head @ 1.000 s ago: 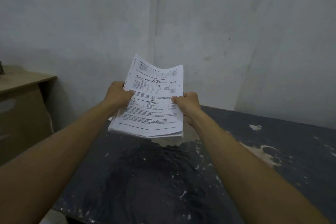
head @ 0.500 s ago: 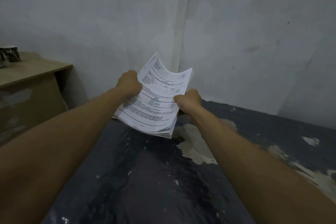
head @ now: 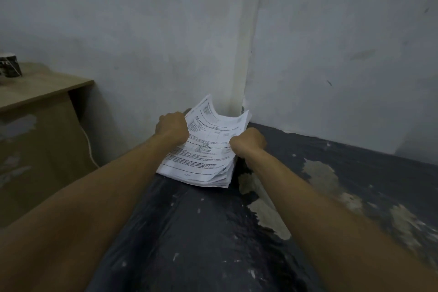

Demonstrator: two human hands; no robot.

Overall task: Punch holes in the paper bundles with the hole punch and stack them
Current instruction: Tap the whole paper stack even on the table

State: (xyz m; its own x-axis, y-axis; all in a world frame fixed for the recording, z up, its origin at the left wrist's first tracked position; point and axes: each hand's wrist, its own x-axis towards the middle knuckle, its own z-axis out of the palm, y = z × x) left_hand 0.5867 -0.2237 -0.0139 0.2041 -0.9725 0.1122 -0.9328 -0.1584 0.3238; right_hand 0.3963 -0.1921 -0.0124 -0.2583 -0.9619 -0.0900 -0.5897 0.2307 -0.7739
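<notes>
Both arms reach out straight ahead, and both hands grip one bundle of paper (head: 206, 147) by its side edges. The left hand (head: 171, 129) is curled closed on the bundle's left edge; only its back and knuckles show, and its fingers are hidden under or behind the sheets. The right hand (head: 247, 142) is closed the same way on the bundle's right edge, thumb side on top, with the fingers out of sight beneath.

The bundle is thick, printed with lines of text and a small table, though the print is too small and soft to read. Its far end bows upward and rises in front of the wall corner (head: 239, 73), where a pale strip runs down between the two grey walls. The bundle's near edge, with fanned sheet ends at the right corner, lies low over the dark table (head: 194, 232); whether it touches the table or hangs just above it cannot be told.

The table is dark with worn pale patches to the right of the bundle, and its near part is cut off by the frame and covered by the forearms. To the left of the bundle, well apart, stands a wooden desk (head: 45, 87), cut off at the left edge. A dark cup-like thing (head: 9, 66) on it is only partly in view. A thin pale cord (head: 88, 147) runs down beside the desk.
</notes>
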